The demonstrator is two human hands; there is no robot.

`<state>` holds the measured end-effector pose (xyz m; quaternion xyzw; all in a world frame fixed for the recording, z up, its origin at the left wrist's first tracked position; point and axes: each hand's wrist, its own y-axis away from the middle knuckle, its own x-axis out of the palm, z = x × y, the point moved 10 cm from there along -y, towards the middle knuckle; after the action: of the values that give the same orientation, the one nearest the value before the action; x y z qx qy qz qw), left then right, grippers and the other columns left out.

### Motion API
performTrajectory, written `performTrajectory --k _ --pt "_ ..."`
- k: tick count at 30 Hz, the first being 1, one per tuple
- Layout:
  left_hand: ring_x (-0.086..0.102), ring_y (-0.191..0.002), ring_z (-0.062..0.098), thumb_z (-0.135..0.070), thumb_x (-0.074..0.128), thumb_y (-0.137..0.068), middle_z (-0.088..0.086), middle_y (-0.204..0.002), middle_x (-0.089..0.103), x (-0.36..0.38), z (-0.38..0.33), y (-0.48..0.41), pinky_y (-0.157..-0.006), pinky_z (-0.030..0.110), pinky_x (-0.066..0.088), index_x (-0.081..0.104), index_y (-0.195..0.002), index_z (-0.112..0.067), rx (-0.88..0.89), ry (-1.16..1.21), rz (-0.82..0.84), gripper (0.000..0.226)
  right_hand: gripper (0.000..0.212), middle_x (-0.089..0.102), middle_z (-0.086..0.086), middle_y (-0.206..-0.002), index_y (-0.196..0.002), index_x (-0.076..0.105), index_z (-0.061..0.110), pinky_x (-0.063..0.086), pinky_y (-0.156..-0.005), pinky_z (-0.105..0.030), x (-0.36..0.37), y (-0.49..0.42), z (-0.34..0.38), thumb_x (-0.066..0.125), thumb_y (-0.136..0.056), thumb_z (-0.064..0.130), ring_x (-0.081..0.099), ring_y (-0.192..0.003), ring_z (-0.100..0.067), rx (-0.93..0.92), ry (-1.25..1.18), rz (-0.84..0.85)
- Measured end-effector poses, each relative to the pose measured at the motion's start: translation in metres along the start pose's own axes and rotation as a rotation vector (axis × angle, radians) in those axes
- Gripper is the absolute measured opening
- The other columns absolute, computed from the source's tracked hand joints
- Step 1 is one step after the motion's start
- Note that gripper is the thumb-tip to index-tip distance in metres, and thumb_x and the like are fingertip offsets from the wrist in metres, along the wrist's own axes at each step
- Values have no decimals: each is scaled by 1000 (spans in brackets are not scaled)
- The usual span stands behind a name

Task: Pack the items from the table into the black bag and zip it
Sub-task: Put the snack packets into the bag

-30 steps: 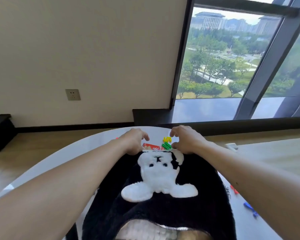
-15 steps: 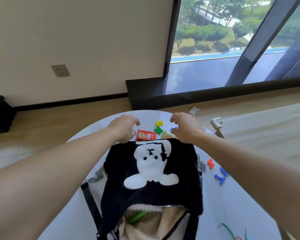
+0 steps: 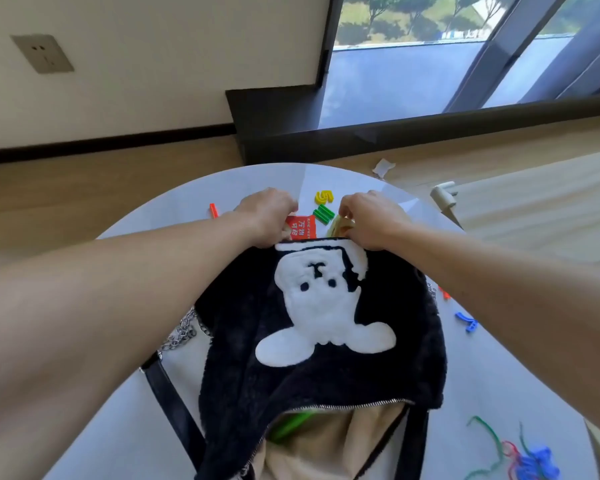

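Two hands grip fuzzy black bag (image 3: 326, 341), white bear patch, zipper open

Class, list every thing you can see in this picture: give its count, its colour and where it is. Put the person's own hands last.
black bag: one, black fleece with a white bear patch, middle of the table, zip open at the near end
table: one, white, round
red packet: one, beyond the bag's far edge, by the left hand
yellow 5: one, far side of the table
green piece: one, just nearer than the 5
orange stick: one, far left of the table
blue piece: one, right of the bag
chain: one, silver, left of the bag
wall socket: one, grey, on the wall
left hand: at the bag's far edge
right hand: at the bag's far edge, closed on a yellowish packet
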<state>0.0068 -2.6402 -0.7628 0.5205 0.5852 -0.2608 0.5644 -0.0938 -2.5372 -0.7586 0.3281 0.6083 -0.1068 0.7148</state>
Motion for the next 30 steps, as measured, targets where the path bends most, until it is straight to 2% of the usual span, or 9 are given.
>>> performTrajectory --k 4,7,11,13,15,18,22,27,30 --pt "59 -93 29 -21 68 -86 10 -106 61 -12 13 7 -80 40 51 70 -101 -13 -52 25 -62 17 38 63 -12 -121 -127 59 16 50 -97 -45 6 -6 4 56 -90 12 55 -116 -36 25 -29 24" --pt "57 -88 24 -27 68 -90 6 -101 59 -29 18 25 -77 37 49 69 -99 -12 -109 201 -165 17 21 66 -12 -113 -109 69 14 50 -91 -41 0 -1 7 62 -89 15 57 -106 -34 14 -18 -19" --pt "59 -85 19 -29 65 -90 4 -96 65 -66 14 75 -75 36 49 66 -91 -10 -216 525 -417 18 22 61 -11 -115 -107 70 11 44 -94 -41 -41 23 7 72 -88 22 52 -112 -31 -17 -159 -187" --pt "66 -84 18 -25 63 -89 2 -93 71 -72 11 109 -79 38 54 70 -92 -11 -313 713 -492 16 21 60 -9 -113 -108 70 9 44 -93 -30 -80 51 5 70 -89 19 55 -108 -26 -24 -345 -354" --pt "69 -83 9 -24 63 -90 -5 -91 74 -63 1 142 -77 28 56 73 -97 -16 -391 913 -487 15 18 66 -1 -104 -105 70 12 42 -81 -13 -110 94 2 70 -89 20 59 -94 -14 -44 -623 -462" --pt "71 -76 1 -17 64 -91 -11 -85 76 -43 -38 191 -68 14 52 75 -95 -20 -385 1148 -413 13 13 75 8 -91 -98 71 17 50 -79 -20 -93 162 11 67 -88 25 68 -87 -6 -55 -1242 -292" --pt "73 -79 6 -14 66 -92 -8 -85 75 -10 -99 251 -69 21 59 71 -101 -32 -333 1257 -277 20 17 73 -13 -103 -107 70 5 60 -81 -44 -3 250 42 63 -97 18 72 -97 -26 86 -1710 168" --pt "73 -81 12 -20 61 -93 -4 -90 76 40 -134 299 -75 26 58 70 -105 -23 -305 1274 -57 15 27 67 -16 -95 -112 65 9 60 -62 -43 74 320 38 71 -87 20 72 -75 -28 426 -1878 275" --pt "59 -92 7 -24 62 -88 -17 -96 62 30 -125 309 -77 13 44 69 -93 -26 -214 781 -259 9 25 68 -13 -97 -117 61 13 58 -55 -33 108 353 22 68 -93 12 73 -70 -22 694 -1804 246"
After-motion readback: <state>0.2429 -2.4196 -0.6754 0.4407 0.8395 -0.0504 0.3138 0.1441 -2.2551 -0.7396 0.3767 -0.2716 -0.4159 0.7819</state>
